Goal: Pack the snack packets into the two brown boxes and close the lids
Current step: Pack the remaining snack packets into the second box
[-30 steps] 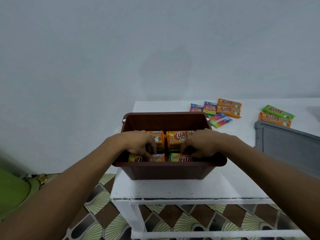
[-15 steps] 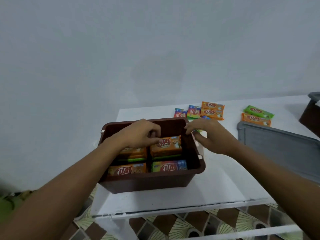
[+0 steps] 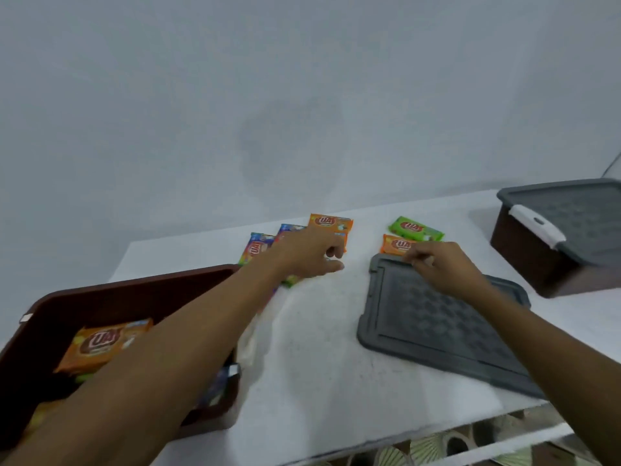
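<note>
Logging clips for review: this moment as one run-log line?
left hand: over loose packets | right hand: at orange packet by grey lid | open box: partly filled | other box: closed | grips: unclear

The open brown box (image 3: 127, 290) runs off the left edge, and the left arm (image 3: 168, 358) covers most of its packets. The left hand (image 3: 304, 253) hides part of the loose packets (image 3: 255, 247) beneath it (grip unclear). On the right hand (image 3: 440, 267) the fingertips (image 3: 415, 260) blur against the orange packet (image 3: 396, 244); whether they touch cannot be told. The lidded box (image 3: 524, 250) is cut by the right edge.
</note>
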Demonstrator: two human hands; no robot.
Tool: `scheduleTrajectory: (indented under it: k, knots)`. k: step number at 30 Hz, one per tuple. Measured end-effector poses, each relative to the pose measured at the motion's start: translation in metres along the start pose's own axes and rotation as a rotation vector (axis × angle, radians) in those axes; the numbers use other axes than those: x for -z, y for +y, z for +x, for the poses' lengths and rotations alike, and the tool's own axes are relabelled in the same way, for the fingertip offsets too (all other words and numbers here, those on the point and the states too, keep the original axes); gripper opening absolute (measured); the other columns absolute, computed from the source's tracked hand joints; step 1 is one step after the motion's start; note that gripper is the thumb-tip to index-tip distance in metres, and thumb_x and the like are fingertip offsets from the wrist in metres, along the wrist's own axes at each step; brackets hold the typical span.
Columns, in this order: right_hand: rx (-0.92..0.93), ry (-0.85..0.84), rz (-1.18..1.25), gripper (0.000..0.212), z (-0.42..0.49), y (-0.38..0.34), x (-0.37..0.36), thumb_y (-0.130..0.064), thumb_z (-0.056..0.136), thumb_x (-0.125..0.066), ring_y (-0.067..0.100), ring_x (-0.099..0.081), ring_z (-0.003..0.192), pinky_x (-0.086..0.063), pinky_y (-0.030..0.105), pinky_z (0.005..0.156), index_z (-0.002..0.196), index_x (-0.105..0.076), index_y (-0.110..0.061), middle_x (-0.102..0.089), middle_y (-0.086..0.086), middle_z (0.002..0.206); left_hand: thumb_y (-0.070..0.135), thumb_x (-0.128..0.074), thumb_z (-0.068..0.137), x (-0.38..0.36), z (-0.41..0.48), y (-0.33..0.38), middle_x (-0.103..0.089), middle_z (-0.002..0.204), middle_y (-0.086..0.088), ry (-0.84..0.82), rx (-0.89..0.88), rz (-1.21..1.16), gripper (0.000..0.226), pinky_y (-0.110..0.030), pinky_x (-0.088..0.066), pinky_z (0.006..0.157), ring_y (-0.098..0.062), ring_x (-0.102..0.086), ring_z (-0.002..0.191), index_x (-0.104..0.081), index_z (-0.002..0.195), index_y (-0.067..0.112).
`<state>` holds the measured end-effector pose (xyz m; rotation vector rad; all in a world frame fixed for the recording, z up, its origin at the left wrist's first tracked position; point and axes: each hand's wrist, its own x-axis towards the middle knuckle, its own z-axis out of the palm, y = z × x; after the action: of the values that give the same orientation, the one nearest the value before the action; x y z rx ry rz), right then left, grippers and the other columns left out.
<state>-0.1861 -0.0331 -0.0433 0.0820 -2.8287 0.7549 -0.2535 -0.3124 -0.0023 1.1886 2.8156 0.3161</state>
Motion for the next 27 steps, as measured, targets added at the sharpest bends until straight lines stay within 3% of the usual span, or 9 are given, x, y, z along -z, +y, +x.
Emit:
scheduleTrajectory:
  k: [3, 7, 14, 17, 20, 22, 24, 27]
  knots:
    - [-0.064, 0.011, 0.005, 0.017, 0.023, 0.043, 0.009, -0.012, 0.084, -0.065, 0.022, -0.065, 0.092, -0.053, 0.04, 0.084, 0.093, -0.075, -0.022, -0.073, 0.004, 0.1, 0.042, -0.057, 0.094, -0.025, 0.048, 0.019, -0.06, 0.115, 0.003, -0.039, 0.023, -0.002, 0.027, -0.04, -0.049, 0.089, -0.017, -0.055, 0.104, -0.061, 0.113, 0.023]
    - [-0.185, 0.008, -0.011, 0.02, 0.058, 0.088, 0.011, -0.016, 0.086, -0.065, 0.027, -0.06, 0.101, -0.048, 0.036, 0.085, 0.106, -0.068, -0.018, -0.067, 0.009, 0.114, 0.043, -0.052, 0.095, -0.066, 0.098, 0.038, -0.052, 0.124, -0.004, -0.017, 0.132, -0.006, 0.034, -0.043, -0.046, 0.088, -0.024, -0.051, 0.112, -0.056, 0.122, 0.022]
    - [-0.349, -0.166, 0.098, 0.052, 0.097, 0.117, 0.004, -0.03, 0.09, -0.066, 0.03, -0.054, 0.118, -0.04, 0.03, 0.085, 0.137, -0.047, -0.017, -0.055, 0.013, 0.135, 0.038, -0.06, 0.092, -0.101, 0.148, 0.051, -0.049, 0.138, -0.004, 0.031, 0.244, -0.241, 0.051, -0.041, -0.042, 0.101, -0.023, -0.046, 0.124, -0.047, 0.137, 0.019]
    - [-0.347, -0.214, 0.022, 0.06, 0.105, 0.124, -0.004, -0.034, 0.086, -0.068, 0.031, -0.053, 0.117, -0.047, 0.038, 0.094, 0.139, -0.043, -0.021, -0.057, 0.012, 0.132, 0.034, -0.067, 0.087, -0.103, 0.168, 0.052, -0.049, 0.141, -0.003, 0.025, 0.296, -0.284, 0.057, -0.042, -0.041, 0.103, -0.023, -0.045, 0.127, -0.045, 0.139, 0.021]
    - [-0.382, -0.222, 0.014, 0.072, 0.117, 0.125, -0.005, -0.028, 0.081, -0.075, 0.033, -0.049, 0.12, -0.046, 0.046, 0.098, 0.142, -0.038, -0.016, -0.052, 0.014, 0.132, 0.029, -0.071, 0.086, -0.099, 0.18, 0.051, -0.045, 0.144, -0.006, -0.02, 0.287, -0.289, 0.066, -0.041, -0.037, 0.107, -0.025, -0.041, 0.13, -0.041, 0.144, 0.019]
    - [-0.403, -0.203, 0.088, 0.066, 0.125, 0.123, -0.003, -0.017, 0.075, -0.078, 0.031, -0.056, 0.111, -0.051, 0.045, 0.092, 0.134, -0.048, -0.01, -0.053, 0.016, 0.127, 0.031, -0.072, 0.085, -0.091, 0.184, 0.049, -0.04, 0.143, -0.009, -0.086, 0.273, -0.259, 0.073, -0.039, -0.035, 0.108, -0.025, -0.038, 0.131, -0.036, 0.147, 0.018]
    - [-0.415, -0.144, 0.137, 0.041, 0.127, 0.122, -0.001, -0.012, 0.075, -0.074, 0.027, -0.061, 0.096, -0.056, 0.044, 0.083, 0.113, -0.058, -0.009, -0.06, 0.012, 0.112, 0.04, -0.074, 0.082, -0.083, 0.189, 0.044, -0.038, 0.135, -0.012, -0.187, 0.264, -0.169, 0.075, -0.039, -0.037, 0.105, -0.027, -0.04, 0.124, -0.039, 0.146, 0.019]
    - [-0.461, -0.095, 0.219, 0.031, 0.123, 0.124, -0.001, -0.012, 0.081, -0.067, 0.026, -0.06, 0.096, -0.055, 0.045, 0.084, 0.11, -0.056, -0.014, -0.058, 0.007, 0.105, 0.045, -0.08, 0.074, -0.077, 0.189, 0.034, -0.044, 0.12, -0.008, -0.224, 0.291, -0.151, 0.066, -0.036, -0.045, 0.09, -0.023, -0.047, 0.108, -0.05, 0.127, 0.019]
